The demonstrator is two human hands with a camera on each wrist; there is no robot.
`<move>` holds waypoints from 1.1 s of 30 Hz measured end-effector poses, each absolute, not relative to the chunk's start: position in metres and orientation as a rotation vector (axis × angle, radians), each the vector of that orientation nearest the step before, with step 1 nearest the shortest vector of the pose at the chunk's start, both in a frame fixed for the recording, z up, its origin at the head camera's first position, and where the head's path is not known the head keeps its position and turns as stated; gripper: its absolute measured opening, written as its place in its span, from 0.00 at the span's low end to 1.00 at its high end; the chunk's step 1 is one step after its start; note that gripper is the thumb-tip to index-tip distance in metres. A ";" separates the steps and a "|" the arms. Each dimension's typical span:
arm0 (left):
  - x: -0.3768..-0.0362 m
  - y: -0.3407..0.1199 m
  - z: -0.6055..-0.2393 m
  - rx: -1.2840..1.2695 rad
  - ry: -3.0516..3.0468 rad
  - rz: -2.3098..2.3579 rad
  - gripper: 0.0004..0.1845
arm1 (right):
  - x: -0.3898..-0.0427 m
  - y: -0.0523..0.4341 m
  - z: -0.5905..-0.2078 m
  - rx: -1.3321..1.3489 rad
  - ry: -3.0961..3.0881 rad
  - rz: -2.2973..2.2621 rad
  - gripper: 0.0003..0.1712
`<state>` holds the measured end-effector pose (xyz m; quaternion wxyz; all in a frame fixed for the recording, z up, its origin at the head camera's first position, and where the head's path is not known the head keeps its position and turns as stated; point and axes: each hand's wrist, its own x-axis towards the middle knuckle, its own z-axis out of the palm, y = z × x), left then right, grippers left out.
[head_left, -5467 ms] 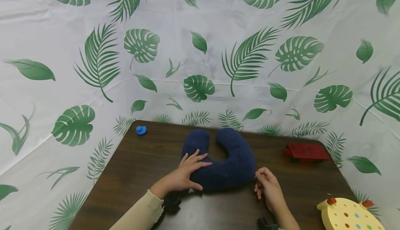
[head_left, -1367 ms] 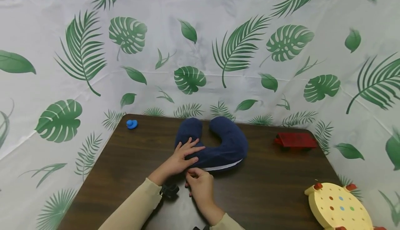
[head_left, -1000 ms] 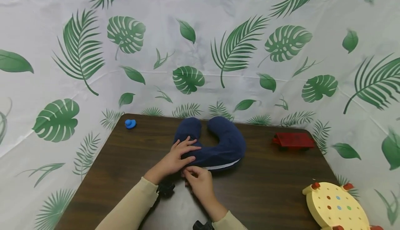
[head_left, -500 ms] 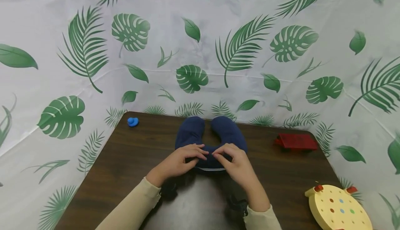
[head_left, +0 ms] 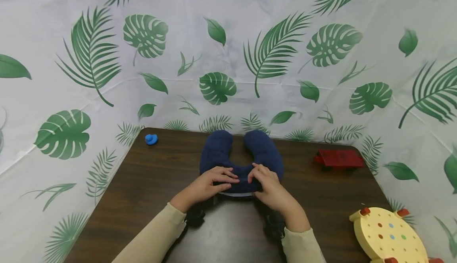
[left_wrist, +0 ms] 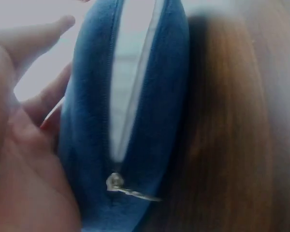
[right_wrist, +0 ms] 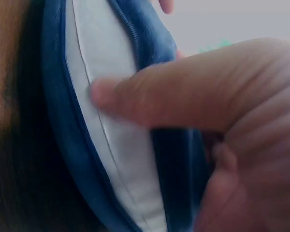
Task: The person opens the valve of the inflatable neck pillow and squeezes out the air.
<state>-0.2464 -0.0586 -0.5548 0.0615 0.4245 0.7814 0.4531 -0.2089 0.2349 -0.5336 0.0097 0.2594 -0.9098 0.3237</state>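
Observation:
A navy U-shaped neck pillow lies on the table, its two arms pointing away. Along its near edge a zipper stands undone, showing a white inner lining. The metal zipper pull sits at the left end of the opening. My left hand rests on the near left part of the pillow, fingers extended and thumb apart from them. My right hand holds the near right part, its fingers bent over the top. In the right wrist view its thumb is not covered; the right thumb lies across the white lining.
A small blue rubber duck stands at the table's far left corner. On the far right is a red toy vehicle. A yellow round toy with coloured dots sits near the right edge. A leaf-patterned cloth hangs behind.
My right hand moved along the near edge to the left, and the white opening appeared. Afterwards it shifted right onto the pillow, and its thumb lowered to the opening.

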 end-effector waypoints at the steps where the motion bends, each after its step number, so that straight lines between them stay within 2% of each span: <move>1: -0.246 -0.058 -0.555 1.296 2.362 1.353 0.18 | -0.209 0.235 -0.533 0.829 -2.805 1.011 0.30; 10: -0.243 -0.055 -0.559 1.347 2.428 1.137 0.31 | -0.211 0.238 -0.532 0.902 -2.638 1.170 0.14; 18: -0.242 -0.050 -0.561 1.378 2.539 1.032 0.37 | -0.211 0.235 -0.534 0.759 -2.634 1.201 0.12; 22: -0.240 -0.048 -0.562 1.405 2.605 1.026 0.32 | -0.213 0.230 -0.537 0.652 -2.640 1.192 0.10; 25: -0.240 -0.048 -0.562 1.406 2.626 1.101 0.27 | -0.213 0.227 -0.538 0.602 -2.612 1.170 0.13; 29: -0.239 -0.046 -0.563 1.393 2.645 1.206 0.23 | -0.212 0.223 -0.535 0.633 -2.542 1.121 0.16; 33: -0.240 -0.045 -0.561 1.411 2.732 1.242 0.16 | -0.210 0.220 -0.531 0.678 -2.488 1.092 0.12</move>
